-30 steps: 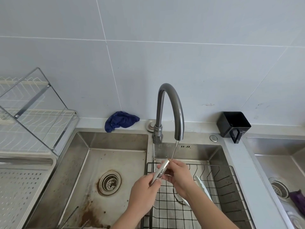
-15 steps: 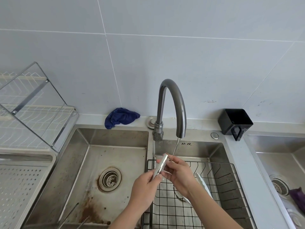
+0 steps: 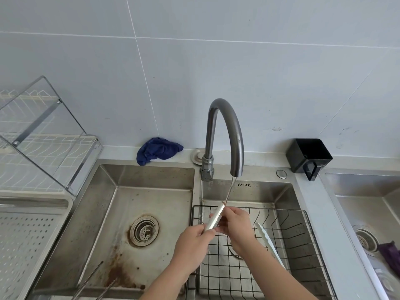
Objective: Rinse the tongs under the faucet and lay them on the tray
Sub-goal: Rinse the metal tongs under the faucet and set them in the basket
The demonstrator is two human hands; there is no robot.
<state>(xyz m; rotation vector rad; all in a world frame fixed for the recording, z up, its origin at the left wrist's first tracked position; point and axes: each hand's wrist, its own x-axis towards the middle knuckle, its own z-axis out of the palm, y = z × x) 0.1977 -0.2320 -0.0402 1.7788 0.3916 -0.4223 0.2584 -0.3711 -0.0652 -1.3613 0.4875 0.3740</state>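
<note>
Rinsing step in progress: tongs (image 3: 214, 217) held tilted, serrated tip up under the thin stream from the faucet (image 3: 225, 135), over the wire basket (image 3: 303, 215) in the right-hand basin. Left hand (image 3: 192, 243) wraps the lower handle end, fingers closed around it. Right hand (image 3: 234, 224) pinches the upper part near the tip, looks like it's rubbing the arm under the water. Arms of the tongs appear pressed together.

Second white utensil (image 3: 268, 241) lies in the basket just beside the right forearm; not touching the held pair.

Perforated tray (image 3: 32, 230) sits far left, past the left-hand basin (image 3: 112, 213), well apart from the hands. Dish rack (image 3: 43, 148) stands just behind it.

Next, my read: finish the rinse, release right hand, carry the tongs left across the stained basin and lay them flat on the tray. Wet metal, so keep the left grip firm; drips land in the basin on the way, fine.
</note>
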